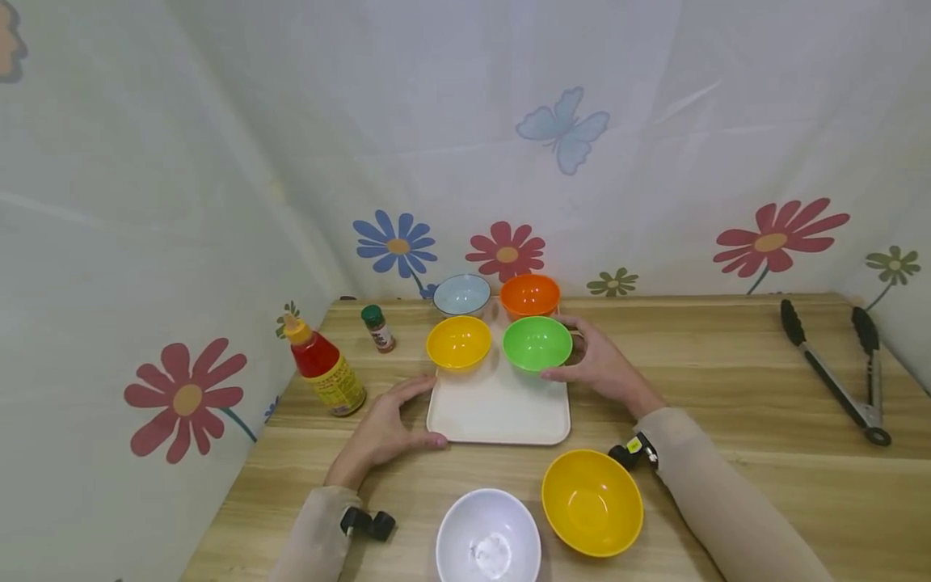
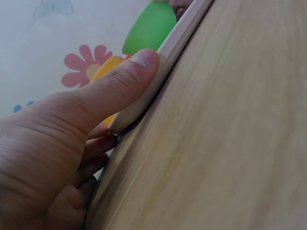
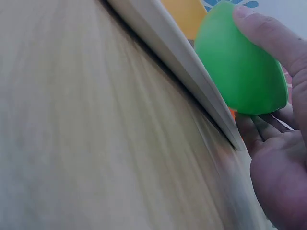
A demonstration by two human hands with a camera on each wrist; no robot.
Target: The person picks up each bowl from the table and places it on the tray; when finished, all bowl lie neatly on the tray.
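Note:
My left hand (image 1: 389, 428) grips the near left corner of a white tray (image 1: 502, 412), its thumb along the front rim and its fingers at the left side. In the left wrist view the thumb (image 2: 122, 84) lies against the tray's rim. My right hand (image 1: 600, 360) holds a green bowl (image 1: 537, 343) from the right, the thumb at its near side and the fingers behind. Left of it on the tray is a small yellow bowl (image 1: 458, 343). Behind these stand a light blue bowl (image 1: 462, 296) and an orange bowl (image 1: 530, 296).
A white bowl (image 1: 489, 533) and a larger yellow bowl (image 1: 592, 503) stand in front of the tray. To the left are a red sauce bottle (image 1: 327, 368) and a green-capped spice jar (image 1: 378, 328). Tongs (image 1: 836, 380) lie at the far right. Patterned curtains (image 1: 655, 162) bound the table.

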